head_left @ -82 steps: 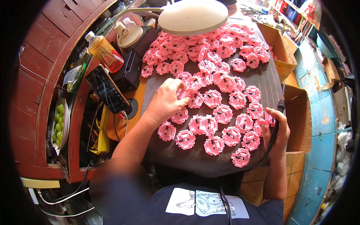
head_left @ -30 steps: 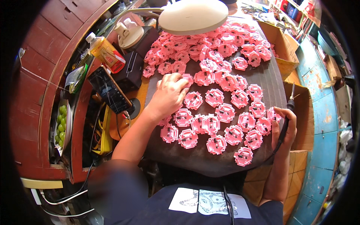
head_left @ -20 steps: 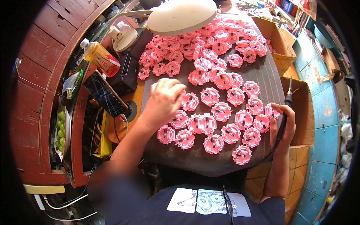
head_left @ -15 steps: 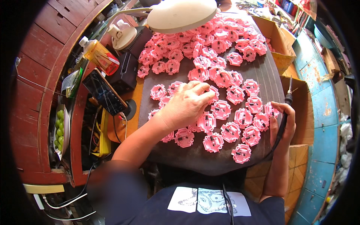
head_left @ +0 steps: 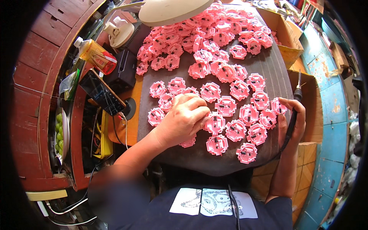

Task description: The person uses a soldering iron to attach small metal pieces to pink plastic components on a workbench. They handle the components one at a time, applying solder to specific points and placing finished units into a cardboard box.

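Observation:
Curled down over the loose pink plastic parts, my left hand (head_left: 184,118) has its fingers closed together. Its fingertips are hidden, so what lies under them cannot be made out. Beside its thumb side sits a pink plastic part (head_left: 214,124) with small black pieces on its face. Another pink plastic part (head_left: 210,92) lies just beyond the hand. At the mat's right edge, my right hand (head_left: 294,117) is closed around a soldering iron (head_left: 298,93), tip pointing up and away. A pink plastic part (head_left: 278,106) lies by its fingertips.
Many more pink parts (head_left: 180,36) are heaped at the far end of the dark mat (head_left: 264,153), under a white lamp (head_left: 172,11). Left stand a phone (head_left: 101,92) on a holder and a bottle (head_left: 96,55). Cardboard boxes (head_left: 310,103) stand right. The iron's cable hangs nearby.
My left hand has moved left and nearer, leaving the pink part it was touching lying on the mat. My right hand still holds the soldering iron. The view has shifted slightly.

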Motion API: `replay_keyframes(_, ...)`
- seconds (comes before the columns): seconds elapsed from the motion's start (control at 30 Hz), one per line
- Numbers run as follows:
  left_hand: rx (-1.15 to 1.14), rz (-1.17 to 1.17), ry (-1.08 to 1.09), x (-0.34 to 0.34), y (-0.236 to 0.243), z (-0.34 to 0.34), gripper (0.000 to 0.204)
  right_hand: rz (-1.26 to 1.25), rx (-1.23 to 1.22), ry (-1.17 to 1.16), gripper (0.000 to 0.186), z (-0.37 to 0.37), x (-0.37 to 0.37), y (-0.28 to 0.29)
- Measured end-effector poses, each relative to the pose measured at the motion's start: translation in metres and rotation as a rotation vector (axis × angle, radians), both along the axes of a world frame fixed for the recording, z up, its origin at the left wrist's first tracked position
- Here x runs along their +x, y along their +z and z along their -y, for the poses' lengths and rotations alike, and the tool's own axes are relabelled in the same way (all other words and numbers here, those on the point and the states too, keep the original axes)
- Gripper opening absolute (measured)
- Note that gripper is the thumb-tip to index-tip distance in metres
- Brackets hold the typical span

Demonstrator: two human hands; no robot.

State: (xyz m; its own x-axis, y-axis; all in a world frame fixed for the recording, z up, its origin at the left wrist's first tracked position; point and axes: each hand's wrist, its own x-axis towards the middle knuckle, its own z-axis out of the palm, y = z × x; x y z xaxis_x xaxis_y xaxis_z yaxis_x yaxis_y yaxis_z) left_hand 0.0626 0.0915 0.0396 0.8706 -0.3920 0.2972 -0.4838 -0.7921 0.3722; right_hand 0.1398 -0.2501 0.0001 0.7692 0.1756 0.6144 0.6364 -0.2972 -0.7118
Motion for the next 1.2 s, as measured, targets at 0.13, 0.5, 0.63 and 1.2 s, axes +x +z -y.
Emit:
replay_keyframes(0.13, 0.021, 0.011, 0.025, 0.003, -0.002, 0.008, 0.022, -0.001, -0.004, -0.004, 0.037, 0.001, 0.001, 0.0)
replay_keyframes(0.5, 0.028, -0.006, 0.032, -0.006, -0.002, -0.016, 0.037, 0.004, 0.022, 0.012, 0.037, 0.0, 0.002, -0.001)
replay_keyframes(0.63, 0.076, -0.111, -0.026, -0.012, 0.008, -0.01, 0.062, 0.052, 0.014, 0.001, 0.041, 0.004, -0.006, -0.002)
replay_keyframes(1.2, 0.185, -0.24, -0.068, -0.022, 0.019, -0.008, 0.06, 0.224, -0.349, 0.188, 0.043, -0.029, -0.095, -0.009)
